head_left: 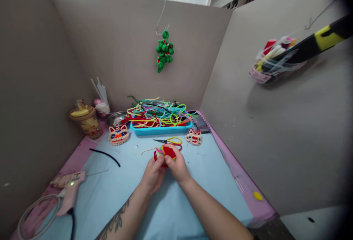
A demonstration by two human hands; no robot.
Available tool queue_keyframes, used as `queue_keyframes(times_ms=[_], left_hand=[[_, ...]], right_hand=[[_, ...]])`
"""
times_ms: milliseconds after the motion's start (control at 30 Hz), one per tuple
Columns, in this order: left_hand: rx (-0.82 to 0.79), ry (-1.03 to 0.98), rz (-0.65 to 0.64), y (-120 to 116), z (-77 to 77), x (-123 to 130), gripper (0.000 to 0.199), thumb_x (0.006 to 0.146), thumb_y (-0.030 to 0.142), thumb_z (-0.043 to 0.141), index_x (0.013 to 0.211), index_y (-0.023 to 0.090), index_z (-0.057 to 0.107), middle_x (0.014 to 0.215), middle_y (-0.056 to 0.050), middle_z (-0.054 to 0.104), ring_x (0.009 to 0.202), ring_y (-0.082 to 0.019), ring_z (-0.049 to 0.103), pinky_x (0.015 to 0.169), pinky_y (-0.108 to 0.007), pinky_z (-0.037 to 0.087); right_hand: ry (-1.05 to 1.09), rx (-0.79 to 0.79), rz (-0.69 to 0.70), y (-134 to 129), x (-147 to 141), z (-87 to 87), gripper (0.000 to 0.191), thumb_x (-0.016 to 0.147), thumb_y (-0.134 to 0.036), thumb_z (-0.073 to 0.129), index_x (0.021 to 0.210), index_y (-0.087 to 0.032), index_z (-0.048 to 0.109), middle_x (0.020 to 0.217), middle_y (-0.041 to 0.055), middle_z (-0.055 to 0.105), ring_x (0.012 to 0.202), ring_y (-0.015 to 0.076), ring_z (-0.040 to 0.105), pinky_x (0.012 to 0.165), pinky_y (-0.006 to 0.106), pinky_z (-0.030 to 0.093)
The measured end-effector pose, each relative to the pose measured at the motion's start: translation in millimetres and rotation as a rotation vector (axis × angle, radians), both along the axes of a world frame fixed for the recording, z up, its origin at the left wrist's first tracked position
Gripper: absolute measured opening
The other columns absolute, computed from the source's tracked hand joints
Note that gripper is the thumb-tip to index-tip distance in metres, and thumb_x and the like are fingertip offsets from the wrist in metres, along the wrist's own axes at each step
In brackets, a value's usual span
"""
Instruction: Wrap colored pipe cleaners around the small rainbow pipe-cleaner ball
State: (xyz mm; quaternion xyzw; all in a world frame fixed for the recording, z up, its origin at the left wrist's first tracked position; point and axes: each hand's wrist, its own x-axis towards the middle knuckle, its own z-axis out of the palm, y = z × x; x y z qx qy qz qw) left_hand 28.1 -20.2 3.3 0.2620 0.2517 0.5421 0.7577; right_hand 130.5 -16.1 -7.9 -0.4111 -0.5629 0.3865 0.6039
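Observation:
Both hands meet over the middle of the blue table cover, closed around a small red piece of fuzzy craft work (169, 151) with multicoloured edging. My left hand (153, 170) pinches its left side, thumb on top. From the right, my right hand (178, 164) grips the other side, with the thumb pressing the front and fingers behind. The fingers hide part of the piece. Just beyond them lie scissors (174, 140) with one yellow and one red handle, blades pointing left. A thin cream strand (148, 150) lies to the left of the piece.
A blue tray (162, 131) heaped with coloured pipe cleaners stands at the back. Lion-face pieces (118, 135) (194, 137) flank it. Left are a black pipe cleaner (106, 154), a pink glue gun (73, 192) with a cable, and a lidded cup (88, 122). Grey panels enclose the table.

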Motion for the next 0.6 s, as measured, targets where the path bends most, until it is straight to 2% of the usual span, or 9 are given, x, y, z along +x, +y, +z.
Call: queue_keyframes(times_ms=[100,200,333,433,533,600], left_hand=[[-0.008,0.022,0.007,0.3,2.7,-1.5,0.034,0.069,0.038,0.077,0.088,0.011,0.071,0.087,-0.011,0.073,0.104,-0.03,0.062,0.097,-0.04,0.044],[-0.022,0.042,0.011,3.0,4.1,-3.9,0.033,0.068,0.036,0.077,0.088,0.01,0.071,0.086,-0.011,0.073,0.101,-0.029,0.064,0.095,-0.039,0.046],[-0.078,0.022,-0.006,10.3,3.3,-8.6,0.025,0.074,0.028,0.073,0.091,0.01,0.071,0.089,-0.01,0.074,0.094,-0.025,0.067,0.092,-0.036,0.049],[-0.153,-0.034,-0.073,15.2,1.2,-12.1,0.023,0.08,0.025,0.065,0.097,0.011,0.069,0.095,-0.01,0.074,0.095,-0.024,0.068,0.092,-0.035,0.051],[-0.208,-0.089,-0.143,16.7,-1.2,-13.2,0.025,0.087,0.027,0.057,0.102,0.01,0.067,0.098,-0.011,0.073,0.102,-0.024,0.066,0.097,-0.036,0.048],[-0.2,-0.135,-0.173,15.4,-2.5,-12.1,0.03,0.089,0.033,0.053,0.103,0.009,0.067,0.101,-0.012,0.072,0.109,-0.025,0.063,0.102,-0.037,0.045]], right_hand=[[0.037,-0.019,-0.012,-0.7,-4.3,-2.2,0.056,0.076,-0.063,0.059,0.111,-0.019,0.057,0.102,0.0101,0.068,0.093,0.0248,0.066,0.083,0.036,0.055],[-0.012,-0.007,-0.016,0.6,-3.5,-2.5,0.06,0.078,-0.066,0.055,0.116,-0.019,0.055,0.109,0.0118,0.066,0.099,0.0258,0.064,0.089,0.038,0.052],[-0.155,0.08,-0.008,3.4,8.2,3.6,0.075,0.074,-0.074,0.051,0.125,-0.019,0.054,0.124,0.0145,0.058,0.116,0.0287,0.055,0.101,0.041,0.043],[-0.246,0.148,0.064,3.3,17.8,10.1,0.085,0.068,-0.079,0.052,0.129,-0.02,0.052,0.132,0.0145,0.053,0.126,0.0307,0.047,0.108,0.044,0.035],[-0.238,0.15,0.157,2.6,22.1,14.5,0.088,0.062,-0.078,0.06,0.129,-0.021,0.053,0.128,0.0135,0.056,0.12,0.0302,0.051,0.104,0.043,0.039],[-0.208,0.131,0.143,2.9,22.3,15.8,0.083,0.059,-0.074,0.067,0.123,-0.021,0.057,0.121,0.0127,0.059,0.115,0.0295,0.054,0.1,0.042,0.042]])
